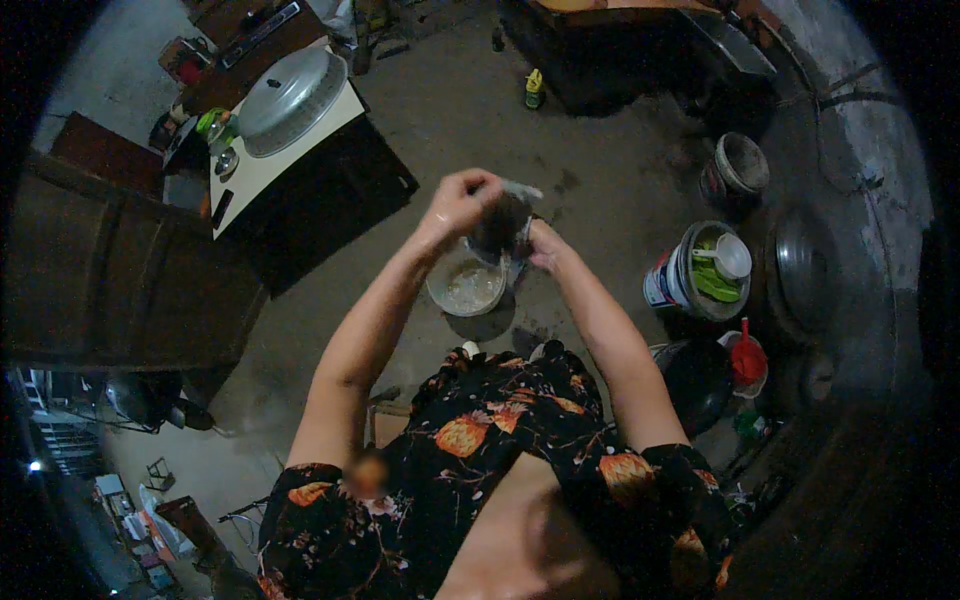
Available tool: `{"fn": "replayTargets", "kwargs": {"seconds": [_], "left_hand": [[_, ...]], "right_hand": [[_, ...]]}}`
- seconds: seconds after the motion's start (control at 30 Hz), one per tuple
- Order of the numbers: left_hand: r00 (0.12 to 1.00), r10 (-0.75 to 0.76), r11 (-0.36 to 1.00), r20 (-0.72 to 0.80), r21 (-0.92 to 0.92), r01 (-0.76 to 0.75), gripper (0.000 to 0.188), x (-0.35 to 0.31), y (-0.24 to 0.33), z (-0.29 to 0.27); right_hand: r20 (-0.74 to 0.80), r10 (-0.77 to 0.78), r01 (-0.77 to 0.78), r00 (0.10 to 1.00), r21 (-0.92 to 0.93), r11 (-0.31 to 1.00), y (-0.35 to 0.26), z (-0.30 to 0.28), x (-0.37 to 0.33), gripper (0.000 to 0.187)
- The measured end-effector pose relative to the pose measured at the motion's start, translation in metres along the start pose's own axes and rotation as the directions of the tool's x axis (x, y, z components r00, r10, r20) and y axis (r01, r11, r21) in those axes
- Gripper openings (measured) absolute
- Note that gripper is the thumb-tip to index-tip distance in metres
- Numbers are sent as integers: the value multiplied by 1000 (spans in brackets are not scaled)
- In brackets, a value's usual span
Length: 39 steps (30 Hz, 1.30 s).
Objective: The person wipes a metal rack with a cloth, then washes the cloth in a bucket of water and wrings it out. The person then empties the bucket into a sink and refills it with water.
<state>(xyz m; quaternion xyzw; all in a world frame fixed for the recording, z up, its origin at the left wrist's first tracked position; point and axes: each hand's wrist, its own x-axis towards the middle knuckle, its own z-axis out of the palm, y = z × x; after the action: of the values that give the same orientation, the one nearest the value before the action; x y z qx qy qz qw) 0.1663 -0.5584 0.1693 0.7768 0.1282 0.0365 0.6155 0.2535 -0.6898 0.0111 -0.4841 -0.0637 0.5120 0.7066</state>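
Note:
Both my hands are raised in front of me around a dark, blurred thing with a pale, shiny edge [496, 228]; its kind is hard to make out, perhaps a bag or a vessel. My left hand [462, 207] is closed at its upper left, fingers bent over by the pale edge. At its right side, my right hand [543, 246] is closed on the edge, with most of the fingers hidden. Just below stands a pale bowl [436, 292] holding what looks like cloudy, bubbly liquid. The dark thing partly covers the bowl's far rim.
At left, a large metal lid [292, 103] lies on a pale-topped stand [345, 112]. A yellow-and-green bottle [534, 90] stands on the floor ahead. To the right are a bucket [739, 165], another bucket [663, 283] with a white dipper [733, 256], and a red dipper [748, 358].

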Motion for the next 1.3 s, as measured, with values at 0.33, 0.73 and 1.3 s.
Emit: {"fn": "replayTargets", "kwargs": {"seconds": [0.33,0.73,1.3], "left_hand": [[976,-197,863,91,-456,217,27,29,66,-11],[721,117,991,683,-36,-127,40,20,94,98],[803,373,845,-465,-186,-501,24,125,23,104]], "right_hand": [[-311,-756,39,575,-913,406,3,-28,-7,19],[-82,-577,579,813,217,786,-28,-27,-39,38],[-85,-365,337,927,615,713,-61,99,-69,29]]}}
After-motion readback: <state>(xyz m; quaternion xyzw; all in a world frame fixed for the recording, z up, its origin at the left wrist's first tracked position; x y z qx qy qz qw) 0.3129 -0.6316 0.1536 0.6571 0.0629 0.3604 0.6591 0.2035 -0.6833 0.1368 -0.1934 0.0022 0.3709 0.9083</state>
